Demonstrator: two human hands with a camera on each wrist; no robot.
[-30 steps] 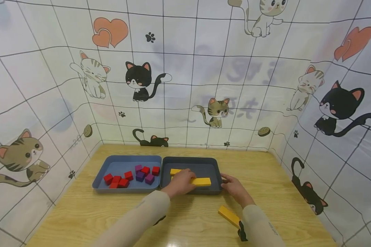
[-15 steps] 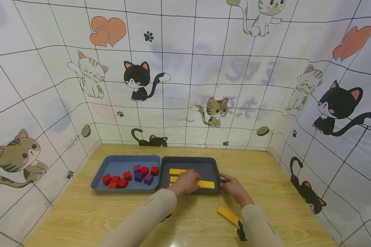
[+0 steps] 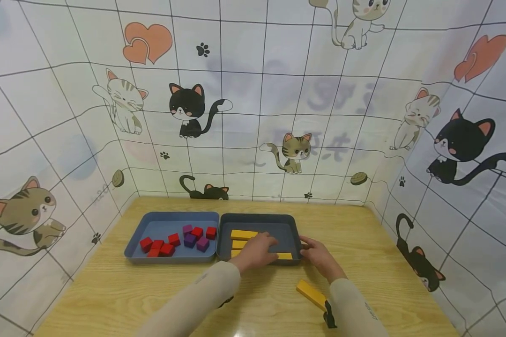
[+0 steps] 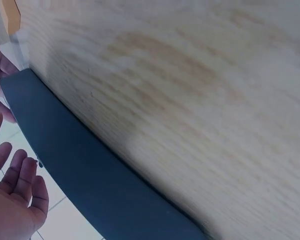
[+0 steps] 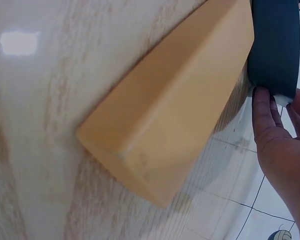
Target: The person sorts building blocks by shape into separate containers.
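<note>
My left hand [image 3: 256,252] hovers low over the front of the dark grey tray [image 3: 283,224]. Its fingers are loosely bent and apart, with nothing held between them; the left wrist view shows the same relaxed fingers [image 4: 27,177]. Several yellow rectangular blocks [image 3: 243,234] lie lengthwise in that tray, and the front ones are partly covered by this hand. One block end [image 3: 284,256] shows just right of the fingers. At the tray's right front corner, my right hand [image 3: 320,257] grips the wall with fingers and thumb, also seen in the right wrist view.
Another yellow block [image 3: 311,294] lies on the wooden table [image 3: 270,304] beside my right sleeve. A blue tray [image 3: 160,220] touches the dark one on the left, bearing several red cubes [image 3: 167,250] and purple cubes [image 3: 203,244]. Cat-patterned cloth [image 3: 244,103] walls surround the table.
My left hand has shifted right and toward me, lowered a yellow block to the dark tray's front and let go of it. The right hand has stayed at the corner.
</note>
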